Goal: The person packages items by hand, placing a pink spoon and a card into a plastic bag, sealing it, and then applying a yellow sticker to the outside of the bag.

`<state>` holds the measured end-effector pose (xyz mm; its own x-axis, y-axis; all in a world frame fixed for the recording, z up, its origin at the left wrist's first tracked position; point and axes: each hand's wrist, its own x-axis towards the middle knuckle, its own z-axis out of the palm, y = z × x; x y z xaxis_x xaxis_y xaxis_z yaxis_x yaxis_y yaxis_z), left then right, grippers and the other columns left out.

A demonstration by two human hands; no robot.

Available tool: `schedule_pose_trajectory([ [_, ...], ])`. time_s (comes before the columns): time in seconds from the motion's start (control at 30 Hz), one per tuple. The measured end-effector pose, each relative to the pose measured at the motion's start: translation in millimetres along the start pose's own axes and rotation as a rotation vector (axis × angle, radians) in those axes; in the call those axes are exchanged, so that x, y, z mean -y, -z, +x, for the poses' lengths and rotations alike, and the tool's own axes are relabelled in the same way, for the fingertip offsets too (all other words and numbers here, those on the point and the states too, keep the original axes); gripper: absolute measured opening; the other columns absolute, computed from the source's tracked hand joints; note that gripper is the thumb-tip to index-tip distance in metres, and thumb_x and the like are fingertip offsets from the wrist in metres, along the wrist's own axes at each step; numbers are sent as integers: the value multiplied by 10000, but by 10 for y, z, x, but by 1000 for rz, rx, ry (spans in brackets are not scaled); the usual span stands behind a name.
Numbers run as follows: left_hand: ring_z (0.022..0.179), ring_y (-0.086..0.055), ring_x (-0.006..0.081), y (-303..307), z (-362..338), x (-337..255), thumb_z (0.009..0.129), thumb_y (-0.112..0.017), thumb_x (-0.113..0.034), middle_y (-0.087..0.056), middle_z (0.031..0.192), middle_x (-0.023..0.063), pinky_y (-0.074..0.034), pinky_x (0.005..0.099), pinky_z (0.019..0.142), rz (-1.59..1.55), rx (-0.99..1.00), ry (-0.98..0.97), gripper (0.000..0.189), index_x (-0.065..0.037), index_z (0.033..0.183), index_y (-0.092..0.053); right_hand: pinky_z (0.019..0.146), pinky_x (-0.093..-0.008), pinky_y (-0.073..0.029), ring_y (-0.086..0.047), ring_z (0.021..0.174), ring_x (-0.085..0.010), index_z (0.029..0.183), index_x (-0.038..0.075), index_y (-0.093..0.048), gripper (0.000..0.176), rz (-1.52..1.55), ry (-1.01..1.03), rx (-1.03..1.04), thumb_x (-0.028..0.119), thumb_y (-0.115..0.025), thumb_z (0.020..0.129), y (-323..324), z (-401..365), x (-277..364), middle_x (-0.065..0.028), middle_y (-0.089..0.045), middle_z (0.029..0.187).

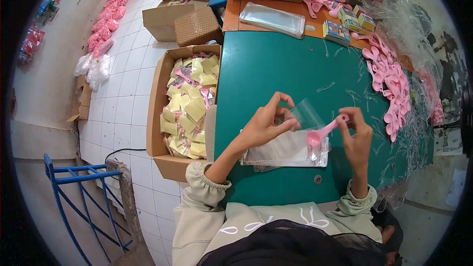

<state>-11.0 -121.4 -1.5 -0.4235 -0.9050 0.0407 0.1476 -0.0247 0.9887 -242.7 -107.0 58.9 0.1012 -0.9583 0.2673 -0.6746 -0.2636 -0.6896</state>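
Green worktop (pixel 271 64) w/ lots of stuff round it. Big brown box (pixel 154 113) sits by its left side, full of little packs (pixel 194 111) w/ yellow cards. Heap of pink spoons (pixel 389 83) on the right side, w/ crinkly clear plastic (pixel 411 19) behind. Small card boxes (pixel 336 32) and a flat pack of clear bags (pixel 272 19) are at the far end. Near the person, a bag stack (pixel 276 151) lies flat, partly hidden by the L hand (pixel 276 118) and the spoon. That pink spoon (pixel 319 136) is shiny, w/ a round bowl and a straight handle; it's over the stack's R end, bowl nearest the stack. R hand (pixel 355 135) has its grip pinched on the handle end. L hand's grip is bent round by a see-through bag (pixel 309 112), tipped up; prob. touching, but clear plastic's hard to see, so can't tell if it's held.
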Motion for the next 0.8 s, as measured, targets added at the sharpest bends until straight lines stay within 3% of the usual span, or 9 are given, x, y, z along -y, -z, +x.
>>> schedule_pose_trajectory([
  [0.1, 770, -609, 111, 14, -20, -45, 841, -632, -45, -637, 827, 86, -487, 240, 686, -45, 31, 47, 405, -37, 1148, -368, 590, -237, -489, -586, 682, -111, 977, -3, -564, 135, 259, -112, -174, 39, -600, 854, 12, 63, -47, -47, -597, 803],
  [0.23, 780, -608, 101, 9, -42, -98, 815, -671, -60, -638, 804, 68, -477, 231, 682, 32, 20, 87, 475, -49, 1190, -379, 608, -215, -493, -577, 721, -103, 1032, -14, -514, 195, 461, -42, -256, 29, -597, 861, -15, 88, -7, -62, -578, 856],
  [0.47, 834, -608, 98, -25, -44, -70, 812, -678, -76, -661, 880, 71, -473, 230, 701, 37, -32, 0, 469, -48, 1200, -417, 628, -224, -498, -597, 712, -112, 1001, -7, -470, 230, 416, -53, -180, 16, -630, 837, -95, 40, 195, -70, -603, 814],
  [0.57, 820, -633, 135, -74, -48, -29, 826, -667, -116, -676, 888, 77, -478, 252, 734, 16, -7, -41, 446, -57, 1200, -431, 638, -233, -500, -611, 720, -116, 964, -6, -474, 230, 374, -3, -106, 13, -651, 819, -146, 38, 224, -79, -614, 806],
  [0.67, 819, -635, 128, -102, -88, -109, 878, -609, -172, -674, 894, 78, -486, 255, 696, -60, -33, -38, 343, -44, 1177, -501, 643, -238, -502, -618, 726, -114, 936, -4, -489, 233, 321, 66, -71, 16, -675, 798, -148, 66, 250, -90, -619, 807],
  [0.77, 875, -599, 100, 50, -110, -248, 933, -521, -180, -657, 951, 63, -488, 242, 717, 10, 103, 206, 275, -12, 1148, -558, 646, -245, -503, -626, 723, -131, 912, 3, -517, 228, 299, 138, -94, 51, -697, 783, -97, 124, 306, -92, -620, 822],
  [0.8, 859, -598, 98, 64, -114, -284, 942, -505, -185, -657, 940, 57, -487, 235, 713, 90, 110, 162, 259, -6, 1115, -576, 650, -256, -506, -632, 729, -151, 913, 6, -526, 235, 286, 153, -74, 93, -705, 787, -91, 133, 322, -93, -619, 834],
])
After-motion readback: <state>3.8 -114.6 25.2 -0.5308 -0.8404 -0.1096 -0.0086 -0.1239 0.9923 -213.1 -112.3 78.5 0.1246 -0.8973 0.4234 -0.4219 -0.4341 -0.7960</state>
